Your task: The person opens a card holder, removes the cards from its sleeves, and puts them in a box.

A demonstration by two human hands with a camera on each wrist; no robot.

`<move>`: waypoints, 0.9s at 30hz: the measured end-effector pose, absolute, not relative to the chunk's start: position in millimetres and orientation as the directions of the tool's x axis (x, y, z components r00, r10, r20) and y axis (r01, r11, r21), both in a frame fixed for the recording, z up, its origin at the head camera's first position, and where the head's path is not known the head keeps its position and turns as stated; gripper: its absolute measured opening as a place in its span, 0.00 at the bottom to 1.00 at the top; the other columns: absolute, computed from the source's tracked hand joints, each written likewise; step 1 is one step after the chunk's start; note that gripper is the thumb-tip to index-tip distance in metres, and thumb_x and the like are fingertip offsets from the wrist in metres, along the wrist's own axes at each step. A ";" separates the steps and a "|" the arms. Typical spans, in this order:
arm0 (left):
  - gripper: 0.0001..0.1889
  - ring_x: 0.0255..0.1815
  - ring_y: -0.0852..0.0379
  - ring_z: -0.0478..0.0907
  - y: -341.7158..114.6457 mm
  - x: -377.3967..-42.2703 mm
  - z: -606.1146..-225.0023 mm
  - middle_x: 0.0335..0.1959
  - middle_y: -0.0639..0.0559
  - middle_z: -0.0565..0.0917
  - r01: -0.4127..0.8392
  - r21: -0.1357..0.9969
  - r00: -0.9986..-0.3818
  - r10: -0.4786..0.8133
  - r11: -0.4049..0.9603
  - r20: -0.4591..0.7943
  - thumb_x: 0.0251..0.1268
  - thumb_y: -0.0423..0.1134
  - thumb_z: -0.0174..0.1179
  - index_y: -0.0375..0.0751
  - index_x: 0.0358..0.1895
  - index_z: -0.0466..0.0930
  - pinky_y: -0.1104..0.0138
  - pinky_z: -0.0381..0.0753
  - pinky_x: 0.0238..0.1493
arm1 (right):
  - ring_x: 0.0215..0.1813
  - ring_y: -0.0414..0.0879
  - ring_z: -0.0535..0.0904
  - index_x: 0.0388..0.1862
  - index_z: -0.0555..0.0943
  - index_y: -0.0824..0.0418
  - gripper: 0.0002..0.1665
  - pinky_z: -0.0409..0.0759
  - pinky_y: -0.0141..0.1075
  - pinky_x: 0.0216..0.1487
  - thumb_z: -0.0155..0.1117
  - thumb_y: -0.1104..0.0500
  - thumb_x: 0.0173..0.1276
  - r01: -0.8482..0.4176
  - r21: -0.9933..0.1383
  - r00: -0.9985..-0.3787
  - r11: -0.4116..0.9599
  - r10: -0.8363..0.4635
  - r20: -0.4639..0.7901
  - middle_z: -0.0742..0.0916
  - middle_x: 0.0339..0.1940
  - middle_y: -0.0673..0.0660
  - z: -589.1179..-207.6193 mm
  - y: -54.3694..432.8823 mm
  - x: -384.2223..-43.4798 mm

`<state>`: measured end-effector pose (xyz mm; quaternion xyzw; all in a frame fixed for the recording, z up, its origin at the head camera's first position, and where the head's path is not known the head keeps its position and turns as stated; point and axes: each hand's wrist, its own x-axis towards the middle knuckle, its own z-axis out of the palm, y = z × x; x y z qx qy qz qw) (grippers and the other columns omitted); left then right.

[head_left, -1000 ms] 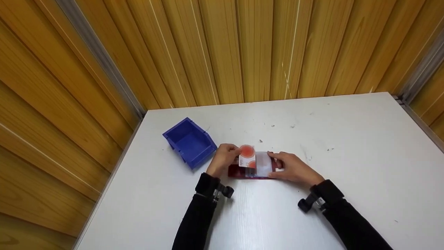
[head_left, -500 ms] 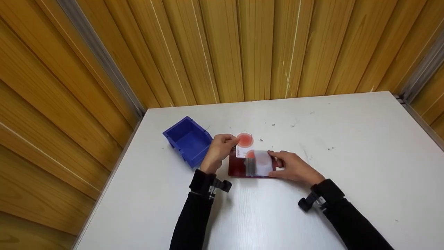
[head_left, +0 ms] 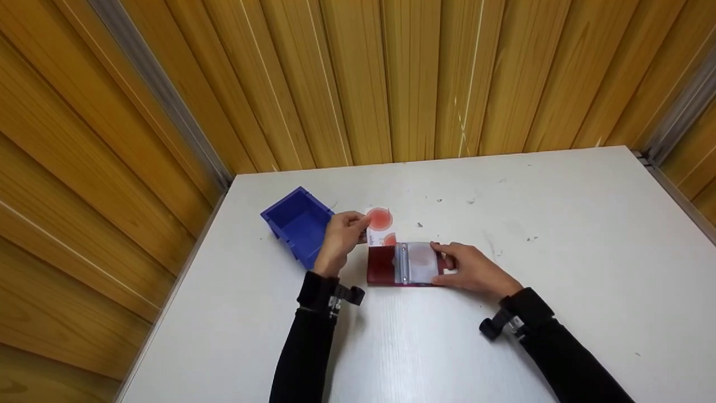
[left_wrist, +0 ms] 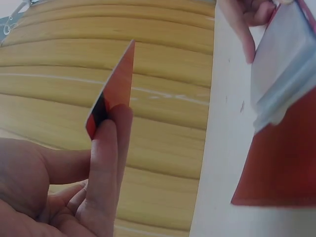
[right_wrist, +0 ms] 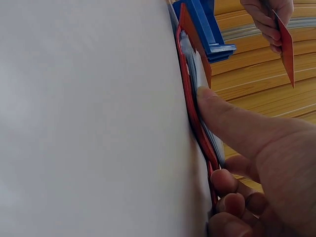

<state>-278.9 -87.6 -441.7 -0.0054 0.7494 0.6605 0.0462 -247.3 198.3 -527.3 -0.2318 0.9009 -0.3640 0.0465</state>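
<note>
Left hand (head_left: 338,240) is pinching a white, red-circled rectangular card (head_left: 380,223); right hand (head_left: 472,271) is gripping an open dark-red, plastic-sleeved booklet (head_left: 381,267). Seemingly mid card-handling; next move likely needs booklet steady.

left fingers (left_wrist: 103,158) pinch, raised | right fingers (right_wrist: 224,181) grip | forearms (head_left: 299,355) angle inward

The left hand (left_wrist: 69,167) pinches a card (left_wrist: 118,86) (seen nearly edge-on). The right hand (left_wrist: 241,19) holds a red-covered sleeve album (left_wrist: 281,165).
</note>
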 end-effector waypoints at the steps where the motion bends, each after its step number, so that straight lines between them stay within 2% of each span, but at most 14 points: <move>1: 0.08 0.27 0.62 0.78 -91.2 -280.0 -441.3 0.25 0.54 0.82 -0.067 0.990 -0.997 0.032 0.126 -0.072 0.76 0.31 0.59 0.29 0.39 0.83 0.71 0.83 0.34 | 0.36 0.43 0.70 0.72 0.74 0.68 0.45 0.68 0.31 0.38 0.82 0.54 0.59 -0.381 -0.676 -0.889 0.630 -0.450 0.082 0.77 0.31 0.53 -527.3 198.3 -247.3; 6: 0.08 0.26 0.63 0.78 -113.4 -286.1 -437.7 0.26 0.53 0.83 -0.059 0.987 -0.993 -0.107 0.149 -0.043 0.75 0.31 0.59 0.28 0.41 0.84 0.72 0.80 0.30 | 0.36 0.42 0.69 0.72 0.75 0.67 0.44 0.67 0.30 0.37 0.82 0.54 0.59 -0.372 -0.682 -0.893 0.630 -0.443 0.078 0.77 0.31 0.52 -527.3 198.1 -246.8; 13: 0.08 0.23 0.62 0.74 -147.7 -296.2 -435.4 0.23 0.55 0.80 -0.055 0.977 -0.957 -0.291 0.205 0.007 0.74 0.31 0.61 0.29 0.37 0.85 0.74 0.73 0.26 | 0.37 0.43 0.69 0.72 0.75 0.67 0.45 0.66 0.31 0.38 0.82 0.52 0.59 -0.371 -0.680 -0.896 0.633 -0.436 0.083 0.76 0.31 0.53 -528.1 198.1 -246.6; 18: 0.08 0.22 0.64 0.75 -165.9 -298.8 -435.4 0.24 0.53 0.82 -0.060 0.978 -0.931 -0.365 0.201 0.018 0.74 0.31 0.60 0.27 0.39 0.85 0.75 0.74 0.26 | 0.36 0.43 0.69 0.72 0.75 0.66 0.45 0.67 0.30 0.37 0.82 0.53 0.59 -0.364 -0.688 -0.897 0.628 -0.434 0.079 0.76 0.31 0.53 -528.0 198.3 -246.7; 27: 0.11 0.23 0.64 0.78 -186.9 -300.7 -440.8 0.30 0.46 0.88 -0.081 0.932 -0.889 -0.449 0.353 0.093 0.74 0.35 0.60 0.29 0.41 0.87 0.73 0.76 0.29 | 0.37 0.43 0.69 0.73 0.75 0.66 0.45 0.66 0.30 0.37 0.82 0.53 0.59 -0.363 -0.684 -0.897 0.633 -0.435 0.073 0.76 0.31 0.52 -528.7 197.9 -247.2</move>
